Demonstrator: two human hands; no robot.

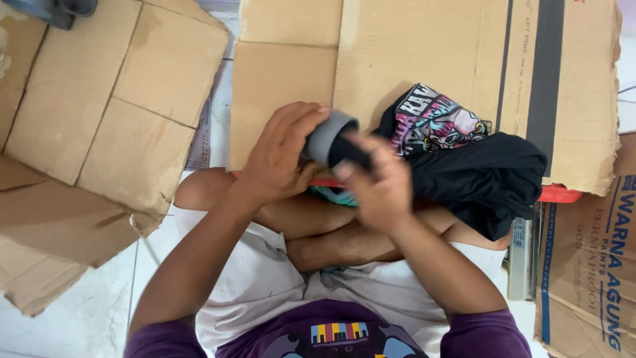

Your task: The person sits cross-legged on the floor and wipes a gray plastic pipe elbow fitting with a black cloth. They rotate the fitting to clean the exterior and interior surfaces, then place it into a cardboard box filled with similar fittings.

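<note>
A: Where's the grey and black rolled cloth (334, 140)?
B: Between both hands. The left hand (281, 158) wraps its grey end from 9 o'clock; the right hand (377, 185) pinches the black part from 5 o'clock.
A: Nearby?
B: A black printed shirt (464, 159) at 3 o'clock, on cardboard (424, 46).

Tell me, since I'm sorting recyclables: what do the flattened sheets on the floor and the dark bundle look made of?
Flattened sheets: brown cardboard, matte, with fold creases and torn edges. Dark bundle: soft black fabric with a colourful print, judging by its limp folds; likely a garment.
</note>
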